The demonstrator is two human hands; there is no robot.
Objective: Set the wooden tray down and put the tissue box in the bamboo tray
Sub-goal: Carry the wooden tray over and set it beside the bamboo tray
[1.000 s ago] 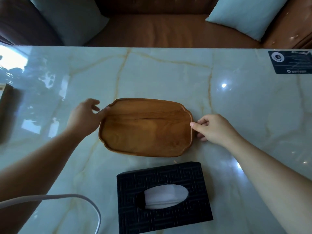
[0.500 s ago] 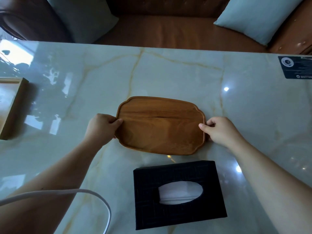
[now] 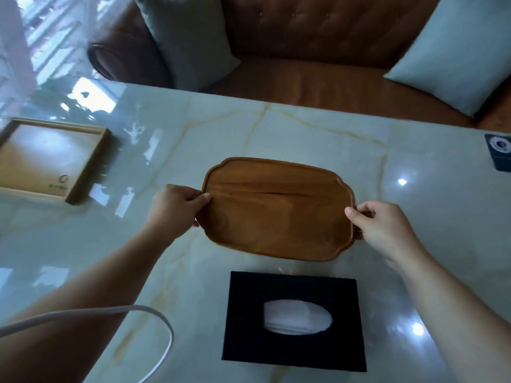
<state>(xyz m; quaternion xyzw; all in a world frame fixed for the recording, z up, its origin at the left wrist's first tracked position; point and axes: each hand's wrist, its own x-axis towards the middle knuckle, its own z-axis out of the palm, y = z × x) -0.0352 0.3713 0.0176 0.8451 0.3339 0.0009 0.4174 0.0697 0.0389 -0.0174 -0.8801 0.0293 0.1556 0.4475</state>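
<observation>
A dark brown wooden tray (image 3: 276,208) with scalloped corners is at the middle of the marble table. My left hand (image 3: 174,208) grips its left rim and my right hand (image 3: 384,230) grips its right rim, thumbs on top. I cannot tell whether the tray rests on the table or hangs just above it. A black tissue box (image 3: 293,319) with a white tissue in its oval slot lies flat just in front of the tray. The pale square bamboo tray (image 3: 91,158) sits empty at the far left of the table.
The glossy marble table (image 3: 428,211) ends at a brown leather sofa (image 3: 318,45) with pale blue cushions behind it. A dark card (image 3: 499,154) lies at the right edge. A white cable (image 3: 154,316) loops over the near left.
My left hand went from open beside the tray to gripping its rim, and the right hand closed on the other end. The view swung left and up, bringing the bamboo tray into sight.
</observation>
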